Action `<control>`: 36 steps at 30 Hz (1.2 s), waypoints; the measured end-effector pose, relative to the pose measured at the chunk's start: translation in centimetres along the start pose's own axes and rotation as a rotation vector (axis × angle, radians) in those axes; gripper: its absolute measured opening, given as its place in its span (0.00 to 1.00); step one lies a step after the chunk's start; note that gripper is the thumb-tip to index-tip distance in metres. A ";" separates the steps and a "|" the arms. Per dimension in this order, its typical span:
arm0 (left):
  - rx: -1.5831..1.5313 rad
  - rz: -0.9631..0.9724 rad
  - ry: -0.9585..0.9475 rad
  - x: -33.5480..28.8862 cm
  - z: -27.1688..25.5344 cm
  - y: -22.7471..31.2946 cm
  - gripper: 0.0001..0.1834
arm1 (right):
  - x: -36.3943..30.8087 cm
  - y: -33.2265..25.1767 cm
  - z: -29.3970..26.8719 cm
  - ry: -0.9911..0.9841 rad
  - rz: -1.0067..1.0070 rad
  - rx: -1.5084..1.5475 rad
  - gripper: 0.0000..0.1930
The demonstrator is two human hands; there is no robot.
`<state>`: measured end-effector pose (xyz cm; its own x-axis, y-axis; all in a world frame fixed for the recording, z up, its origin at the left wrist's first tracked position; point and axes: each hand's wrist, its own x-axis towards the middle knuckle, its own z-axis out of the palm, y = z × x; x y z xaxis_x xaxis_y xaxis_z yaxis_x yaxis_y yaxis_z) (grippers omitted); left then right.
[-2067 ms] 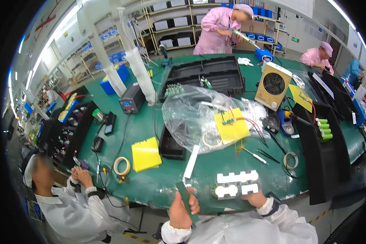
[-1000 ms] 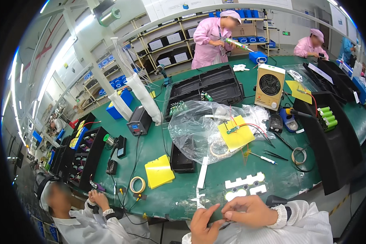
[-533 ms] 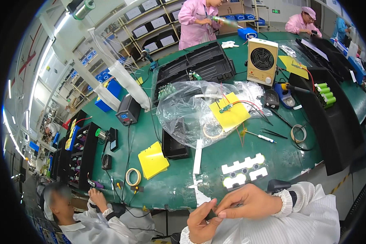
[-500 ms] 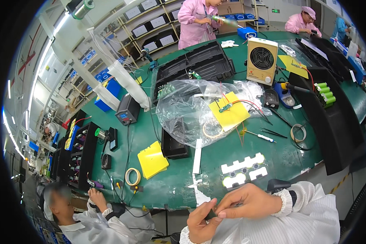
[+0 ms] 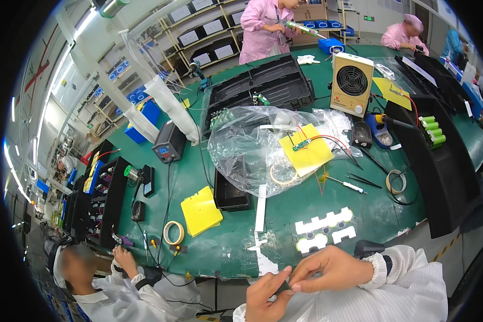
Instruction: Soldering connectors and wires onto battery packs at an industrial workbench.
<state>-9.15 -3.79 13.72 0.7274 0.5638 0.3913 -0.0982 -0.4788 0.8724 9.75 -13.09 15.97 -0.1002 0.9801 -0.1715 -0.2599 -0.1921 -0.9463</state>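
I watch the left hand (image 5: 268,298) and right hand (image 5: 331,271) pinch a dark green piece (image 5: 283,287) between them, hiding which way its long axis points. Beyond them, the tan fan (image 5: 353,81) bears print too small to read.

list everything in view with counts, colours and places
green workbench: 1, green, centre
rectangular block with white strips: 1, white, near edge
clear plastic bag: 1, transparent, middle
flat yellow sheets: several, yellow, left, on bag, far right
tan tape rings: at least 2, tan, left and right
beige boxy fan: 1, beige, far right
open black plastic case: 1, black, far side
green cylindrical cells: about 4, green, right
dark boxy instrument: 1, dark grey, left of bag
people in pink: 2, pink, beyond bench
person in white: 1, white, lower left
small thin piece: 1, dark, lower centre, mostly hidden
left hand: 1, ungloved, pinching piece
right hand: 1, ungloved, beside left hand
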 end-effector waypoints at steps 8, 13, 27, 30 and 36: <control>-0.014 -0.005 -0.009 0.1 -0.1 0.1 0.24 | 0.3 0.3 -0.3 -0.009 -0.020 0.014 0.11; 0.002 -0.037 -0.007 0.1 -0.2 0.0 0.25 | 0.5 0.1 -0.4 -0.048 -0.009 -0.001 0.10; 0.053 -0.136 -0.016 -0.7 -0.4 -0.4 0.25 | 0.8 0.1 -0.5 -0.028 0.039 -0.065 0.11; 0.086 -0.137 -0.014 -0.5 -0.4 -0.3 0.25 | 0.6 0.1 -0.6 -0.016 0.058 -0.105 0.12; 0.148 -0.164 -0.020 -1.0 -0.8 0.5 0.23 | 0.8 0.1 0.6 0.091 0.129 -0.021 0.09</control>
<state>-10.47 -4.07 13.97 0.7385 0.6299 0.2404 0.1223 -0.4758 0.8710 9.11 -12.30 15.93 -0.0435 0.9481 -0.3151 -0.2308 -0.3164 -0.9201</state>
